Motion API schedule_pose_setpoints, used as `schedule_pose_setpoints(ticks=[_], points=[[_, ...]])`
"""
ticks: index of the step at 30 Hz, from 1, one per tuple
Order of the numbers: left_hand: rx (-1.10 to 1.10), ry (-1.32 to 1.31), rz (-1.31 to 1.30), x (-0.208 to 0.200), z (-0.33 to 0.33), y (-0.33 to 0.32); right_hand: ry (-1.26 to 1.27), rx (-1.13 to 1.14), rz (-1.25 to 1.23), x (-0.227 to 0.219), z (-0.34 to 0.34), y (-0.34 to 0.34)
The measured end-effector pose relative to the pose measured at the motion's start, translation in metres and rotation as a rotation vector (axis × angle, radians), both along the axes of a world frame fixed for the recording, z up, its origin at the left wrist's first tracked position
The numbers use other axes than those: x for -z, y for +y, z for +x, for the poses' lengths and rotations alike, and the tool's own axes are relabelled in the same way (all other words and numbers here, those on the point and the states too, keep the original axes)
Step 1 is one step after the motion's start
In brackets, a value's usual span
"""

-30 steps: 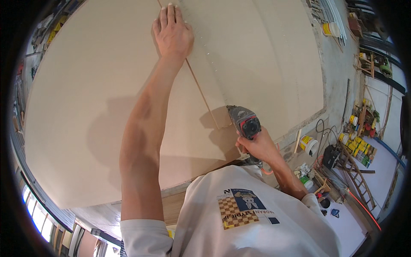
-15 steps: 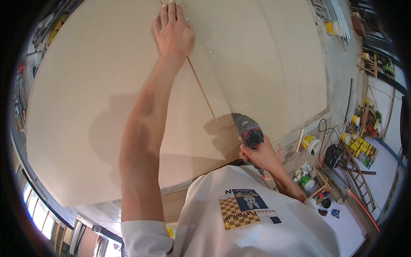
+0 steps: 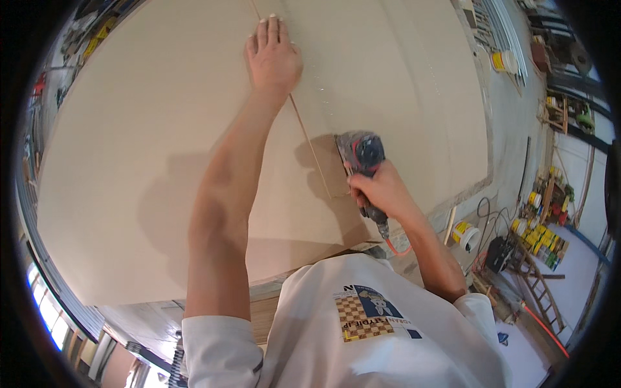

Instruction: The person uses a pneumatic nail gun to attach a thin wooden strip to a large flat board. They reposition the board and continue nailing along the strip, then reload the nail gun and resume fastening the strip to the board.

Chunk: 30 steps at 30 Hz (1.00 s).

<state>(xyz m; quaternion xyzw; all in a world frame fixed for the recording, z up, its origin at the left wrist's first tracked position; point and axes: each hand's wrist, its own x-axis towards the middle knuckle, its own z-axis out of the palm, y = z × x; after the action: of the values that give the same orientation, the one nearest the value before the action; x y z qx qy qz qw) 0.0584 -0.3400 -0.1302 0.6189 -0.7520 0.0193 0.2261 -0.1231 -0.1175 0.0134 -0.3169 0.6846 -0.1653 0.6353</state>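
Note:
A large beige board (image 3: 129, 181) lies flat before me. A thin light-brown strip (image 3: 310, 145) runs across it lengthwise, passing under my left hand and ending near my body. My left hand (image 3: 275, 63) rests flat over the strip toward the far side, its fingers stretched out. Closer in, my right hand (image 3: 381, 187) wraps the handle of a dark grey and red air nail gun (image 3: 363, 150). Its nose points left, just right of the strip. I cannot tell whether the nose touches the board. An orange hose (image 3: 400, 251) joins the handle's lower end.
Beyond the board's right edge stand a white-and-yellow bucket (image 3: 464, 234) and another bucket (image 3: 504, 62). A wooden ladder (image 3: 540, 291), a black case-like object (image 3: 498, 253) and several yellow containers (image 3: 545, 236) are farther right. Long metal lengths (image 3: 497, 29) lie at the far right.
My right hand has moved the nail gun away from my body and turned it, so its nose points left. My left hand has shifted slightly right and nearer, still flat.

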Motion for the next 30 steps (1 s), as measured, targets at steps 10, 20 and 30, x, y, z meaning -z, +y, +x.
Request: schedule_pose_setpoints(ticks=[10, 20, 30], points=[[0.021, 0.059, 0.011, -0.018, 0.009, 0.003, 0.008, -0.025, 0.033, -0.001, 0.008, -0.038], [0.044, 0.128, 0.042, -0.023, 0.004, -0.001, -0.071, 0.036, 0.032, -0.005, 0.007, -0.038], [0.030, 0.020, -0.005, -0.011, 0.008, 0.000, -0.121, 0.074, 0.119, -0.004, -0.019, 0.026]])
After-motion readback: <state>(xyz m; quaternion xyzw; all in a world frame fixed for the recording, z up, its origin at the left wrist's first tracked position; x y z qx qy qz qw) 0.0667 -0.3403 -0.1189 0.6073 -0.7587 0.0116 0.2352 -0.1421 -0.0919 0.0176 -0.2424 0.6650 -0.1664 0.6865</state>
